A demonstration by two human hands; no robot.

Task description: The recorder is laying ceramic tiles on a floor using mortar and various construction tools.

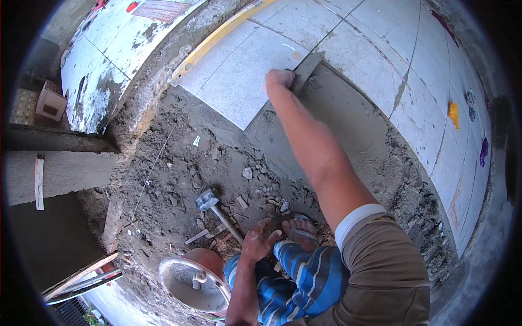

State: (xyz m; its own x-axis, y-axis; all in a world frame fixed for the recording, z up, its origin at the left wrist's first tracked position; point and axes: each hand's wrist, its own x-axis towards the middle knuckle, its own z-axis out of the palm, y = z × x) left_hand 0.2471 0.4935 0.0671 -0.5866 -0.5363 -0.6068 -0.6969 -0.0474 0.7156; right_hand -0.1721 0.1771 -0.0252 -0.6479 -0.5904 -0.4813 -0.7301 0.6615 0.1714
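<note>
Tiled floor (pixel 375 60): spreads beyond and to the right of your right hand; mortar dragged over its edge could leave a ridge.
Mortar bed (pixel 348 122): lies to the right of your right hand, partly behind its forearm; an uneven pass or lowered elbow might leave hollows.
Edge tile (pixel 244 76): just left of your right hand; leaning on it could tilt or sink it, if the bedding is soft.
Yellow straightedge (pixel 217 41): farther left, beyond that tile; a nudge could throw it out of line.
Bucket (pixel 168 276): left of your left hand and nearer you; a bump from your left forearm might tip its grey contents.
Mallet (pixel 207 200): its head sits ahead-left of your left hand; a shifting foot could knock it.
Trowel (pixel 310 66): blade juts from your right hand; a wrist twist might chip the tile's corner.
Right hand (pixel 280 79): fingers appear wrapped around the trowel's handle.
Left hand (pixel 258 243): looks empty, thumb and fingers apart; whether it touches the mallet, you cannot tell.
</note>
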